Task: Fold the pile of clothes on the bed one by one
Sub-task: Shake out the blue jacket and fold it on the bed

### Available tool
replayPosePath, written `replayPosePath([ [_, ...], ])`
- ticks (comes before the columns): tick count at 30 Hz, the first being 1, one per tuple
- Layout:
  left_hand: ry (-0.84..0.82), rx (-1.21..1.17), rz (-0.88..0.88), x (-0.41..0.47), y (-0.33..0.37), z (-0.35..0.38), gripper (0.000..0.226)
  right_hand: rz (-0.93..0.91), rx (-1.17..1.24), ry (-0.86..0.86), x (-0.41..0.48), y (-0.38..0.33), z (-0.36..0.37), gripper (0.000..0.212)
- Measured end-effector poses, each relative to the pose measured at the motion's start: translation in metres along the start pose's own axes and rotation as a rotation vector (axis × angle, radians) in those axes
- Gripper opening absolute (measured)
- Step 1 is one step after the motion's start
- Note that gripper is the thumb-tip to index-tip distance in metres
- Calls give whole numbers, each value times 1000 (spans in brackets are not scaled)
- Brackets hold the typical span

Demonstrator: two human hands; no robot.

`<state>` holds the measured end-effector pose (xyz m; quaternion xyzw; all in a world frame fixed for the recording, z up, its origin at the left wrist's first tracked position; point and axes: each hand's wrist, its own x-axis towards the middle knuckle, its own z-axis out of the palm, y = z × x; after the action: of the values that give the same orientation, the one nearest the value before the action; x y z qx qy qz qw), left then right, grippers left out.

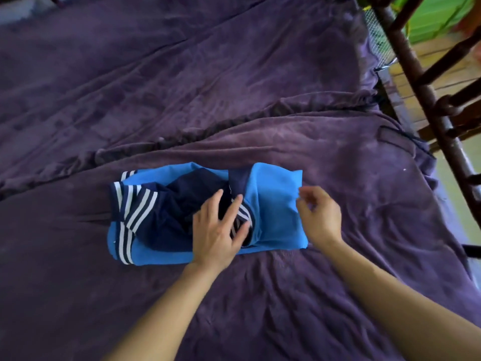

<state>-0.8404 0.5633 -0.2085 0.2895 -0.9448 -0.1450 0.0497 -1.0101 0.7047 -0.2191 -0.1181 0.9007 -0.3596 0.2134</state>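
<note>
A bright blue shirt [276, 204] with navy panels and white-striped cuffs lies partly folded in the middle of the purple bed cover [182, 87]. My left hand [218, 230] rests flat on its navy middle, fingers spread, pressing the cloth down. My right hand [320, 214] hovers at the shirt's right edge with fingers loosely curled; I cannot see any cloth pinched between them. The striped sleeves lie folded in at the left end of the shirt.
A dark wooden bed rail [426, 100] runs along the right edge of the bed, with a green wall and wooden floor beyond it. A thick fold of the purple cover [234, 123] crosses the bed behind the shirt.
</note>
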Motion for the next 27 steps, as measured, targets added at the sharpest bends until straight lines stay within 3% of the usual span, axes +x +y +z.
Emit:
replayPosePath([
  [2, -47, 33, -21, 1, 1, 9, 54, 147, -20, -113, 10, 13, 3, 47],
  [4, -60, 56, -94, 3, -6, 14, 50, 308, 106, -263, 12, 18, 20, 73],
  [6, -75, 124, -163, 6, -19, 18, 40, 401, 209, -302, 13, 20, 38, 82],
  [8, -181, 185, -235, 8, -37, 21, 40, 414, 236, -292, 16, 25, 48, 78],
  [11, -473, 208, -297, 14, -51, 32, 56, 380, 288, -302, 23, 35, 46, 52],
  [14, -569, 161, -262, 18, -36, 45, 52, 297, 249, -234, 25, 41, 28, 43],
  [20, -440, -178, -132, 23, -17, 40, 49, 169, 25, -92, 24, 11, -29, 35],
  [23, -239, -432, -191, 19, -47, 15, 40, 96, -168, -28, -2, -37, -26, 39],
  [27, 30, -501, -289, 8, -124, -40, 27, -8, -335, 31, -58, -113, 21, 48],
])
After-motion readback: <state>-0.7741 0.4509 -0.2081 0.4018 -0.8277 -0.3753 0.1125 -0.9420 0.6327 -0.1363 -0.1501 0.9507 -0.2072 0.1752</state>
